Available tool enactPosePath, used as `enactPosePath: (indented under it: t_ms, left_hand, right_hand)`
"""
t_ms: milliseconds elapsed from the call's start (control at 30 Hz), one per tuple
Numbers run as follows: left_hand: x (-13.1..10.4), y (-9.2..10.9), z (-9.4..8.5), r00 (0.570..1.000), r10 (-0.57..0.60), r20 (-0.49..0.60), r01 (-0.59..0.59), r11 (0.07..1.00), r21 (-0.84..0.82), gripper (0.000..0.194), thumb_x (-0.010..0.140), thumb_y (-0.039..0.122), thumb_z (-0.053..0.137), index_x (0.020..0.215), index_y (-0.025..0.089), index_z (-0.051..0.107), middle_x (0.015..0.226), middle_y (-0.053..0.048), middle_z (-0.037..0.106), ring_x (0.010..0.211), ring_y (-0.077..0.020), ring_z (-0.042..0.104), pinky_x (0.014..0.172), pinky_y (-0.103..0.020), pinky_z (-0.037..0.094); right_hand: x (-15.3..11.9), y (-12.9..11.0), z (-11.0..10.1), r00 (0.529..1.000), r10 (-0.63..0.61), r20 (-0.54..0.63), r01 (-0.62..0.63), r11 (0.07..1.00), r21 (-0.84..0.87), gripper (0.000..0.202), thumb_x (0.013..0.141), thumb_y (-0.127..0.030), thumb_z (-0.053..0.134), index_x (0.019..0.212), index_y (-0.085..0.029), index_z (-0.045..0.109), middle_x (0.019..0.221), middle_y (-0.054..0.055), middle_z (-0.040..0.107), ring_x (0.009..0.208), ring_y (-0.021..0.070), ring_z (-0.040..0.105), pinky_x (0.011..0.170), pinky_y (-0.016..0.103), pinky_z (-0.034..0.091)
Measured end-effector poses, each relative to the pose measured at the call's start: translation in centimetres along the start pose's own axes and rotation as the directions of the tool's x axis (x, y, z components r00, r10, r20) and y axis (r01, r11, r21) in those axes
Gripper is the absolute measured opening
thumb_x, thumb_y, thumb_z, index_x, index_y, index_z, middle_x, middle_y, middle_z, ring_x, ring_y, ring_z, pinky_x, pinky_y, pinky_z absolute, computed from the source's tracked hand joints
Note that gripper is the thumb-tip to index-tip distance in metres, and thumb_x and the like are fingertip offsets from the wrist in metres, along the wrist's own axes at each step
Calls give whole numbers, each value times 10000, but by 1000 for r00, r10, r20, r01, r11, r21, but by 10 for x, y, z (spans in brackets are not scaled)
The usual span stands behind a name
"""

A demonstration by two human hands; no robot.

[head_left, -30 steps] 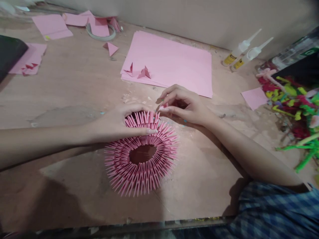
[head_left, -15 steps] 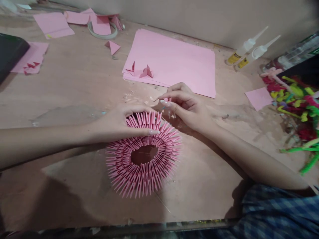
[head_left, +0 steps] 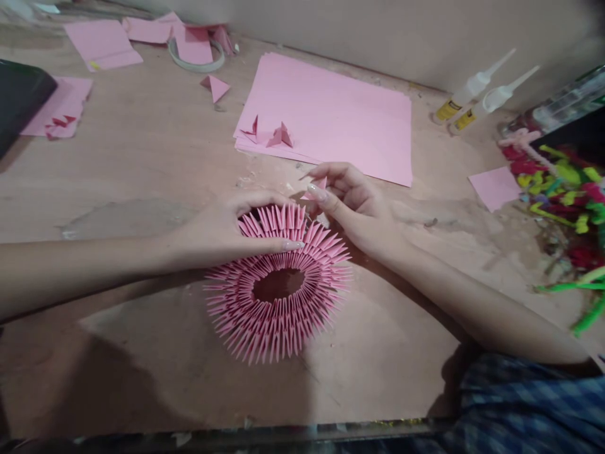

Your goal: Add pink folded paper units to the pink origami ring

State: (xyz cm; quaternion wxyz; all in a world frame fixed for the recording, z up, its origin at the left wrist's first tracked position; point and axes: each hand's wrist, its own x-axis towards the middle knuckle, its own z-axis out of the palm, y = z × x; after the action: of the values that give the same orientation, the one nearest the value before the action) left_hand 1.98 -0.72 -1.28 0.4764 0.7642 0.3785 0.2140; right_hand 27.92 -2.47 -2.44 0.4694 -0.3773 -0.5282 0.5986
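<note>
A pink ring of folded paper pieces (head_left: 278,321), with a hole in its middle, is tilted above the table. My left hand (head_left: 217,230) grips its far left edge, thumb on top and fingers behind the rim. Just past the ring's far right edge, my right hand (head_left: 352,198) pinches a small folded pink paper piece (head_left: 321,186) between thumb and fingers. The piece is close to the ring's rim; whether they touch cannot be made out. Two folded pieces (head_left: 282,135) stand on a stack of pink sheets (head_left: 331,113) beyond my hands.
Two glue bottles (head_left: 466,113) stand at the back right. Colourful pipe cleaners (head_left: 567,183) and a pink square (head_left: 495,188) lie right. At the back left are a tape roll (head_left: 196,65), pink scraps (head_left: 104,44) and a dark object's edge (head_left: 21,101).
The small pink piece shows more clearly between my right thumb and fingers, which have turned slightly. The ring's near edge has tilted up a little. My left hand keeps its hold.
</note>
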Motion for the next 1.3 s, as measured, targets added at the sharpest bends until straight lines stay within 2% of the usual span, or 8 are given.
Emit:
enactPosePath:
  t_ms: [133,367,533,733,800,933,1133,1300]
  left_hand:
    - [1,-4,1,1000,2,-18,-2,1000,3,639,957,782,935,1399,323,906,1507,-23,876,1487,-347,768,1423,-501,571]
    - [1,-6,3,998,-53,-19,54,998,41,828,890,943,908,1424,311,907,1533,-63,865,1530,-385,753,1476,-547,542]
    - [1,-2,2,998,-56,25,55,998,23,682,920,831,924,1381,328,914,1569,-50,847,1561,-393,727,1494,-568,508]
    - [1,12,2,996,-85,41,86,996,-15,515,956,633,953,1361,319,908,1598,-24,847,1625,-360,702,1522,-523,457]
    - [1,16,2,994,-91,57,93,995,-24,507,958,615,942,1360,309,894,1565,-22,856,1590,-354,723,1498,-509,480]
    - [2,17,2,994,-100,41,101,995,-7,481,953,581,925,1322,276,871,1387,-28,879,1420,-334,776,1378,-488,572]
    - [-2,4,5,999,-45,8,45,997,-55,523,989,517,967,1427,281,806,1557,-14,818,1518,-296,731,1390,-408,562]
    - [-7,6,5,1000,27,1,-27,999,-41,434,1115,493,922,1457,283,760,1639,-13,765,1584,-256,693,1426,-355,544]
  right_hand:
    - [6,5,-1,1000,-19,-17,17,996,-85,533,916,-714,1074,1090,-282,814,1083,4,887,963,190,831,939,366,725]
    - [3,-1,-7,987,-67,145,105,956,-275,353,1051,-627,989,997,-280,959,1060,50,933,1077,242,869,1078,433,718]
    - [5,-8,-16,981,-39,192,99,943,-317,263,1044,-542,1004,1012,-285,956,1109,64,929,1071,246,864,1083,433,718]
    - [6,-11,-26,957,-112,268,222,877,-426,201,1131,-482,889,1208,-320,981,1209,52,945,1093,245,858,1090,435,703]
    - [4,-12,-25,971,-106,214,183,907,-379,259,1111,-547,926,1161,-296,967,1101,41,927,951,208,828,945,381,707]
    - [-1,-14,-17,998,58,5,-56,986,-155,412,980,-593,1072,1034,-247,856,885,0,842,742,149,747,668,293,621]
    - [-8,-13,-6,985,165,-58,-162,986,49,464,872,-536,1164,988,-264,806,949,8,896,810,167,824,785,324,720]
    - [-12,-18,-2,976,210,-61,-202,972,118,435,849,-469,1186,946,-257,819,886,-8,896,780,159,838,722,292,717]
